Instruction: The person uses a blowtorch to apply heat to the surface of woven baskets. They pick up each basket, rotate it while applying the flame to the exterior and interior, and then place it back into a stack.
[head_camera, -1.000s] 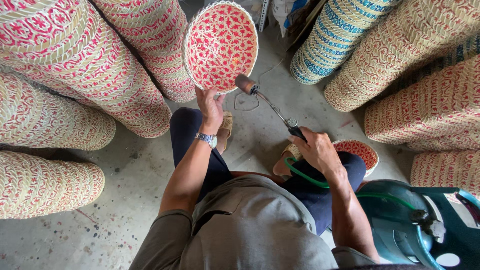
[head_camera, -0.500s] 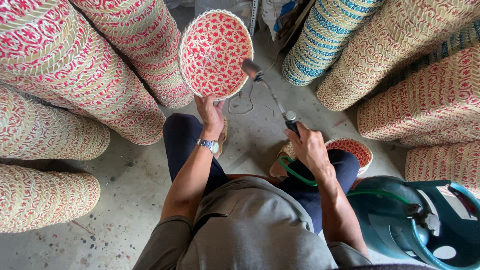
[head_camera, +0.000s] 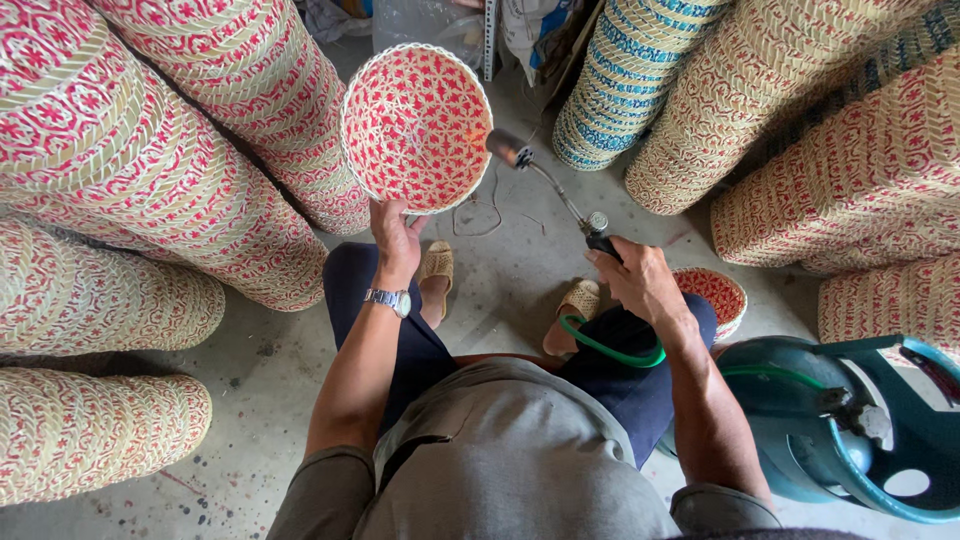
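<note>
Left hand (head_camera: 397, 238) grips woven basket (head_camera: 417, 127) at its lower rim; right hand (head_camera: 640, 280) is closed around gas torch (head_camera: 560, 195) (long axis up-left), nozzle just right of rim.

- The gas cylinder (head_camera: 850, 440) is cut off by the right and bottom edges.
- Small red basket (head_camera: 712, 295) (half hidden behind the right forearm).
- Basket stacks (head_camera: 120, 160) run past the frame.

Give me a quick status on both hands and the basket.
Left hand grips round red-and-cream woven basket by its rim. Right hand holds gas torch, nozzle beside basket rim. Nothing between them.
</note>
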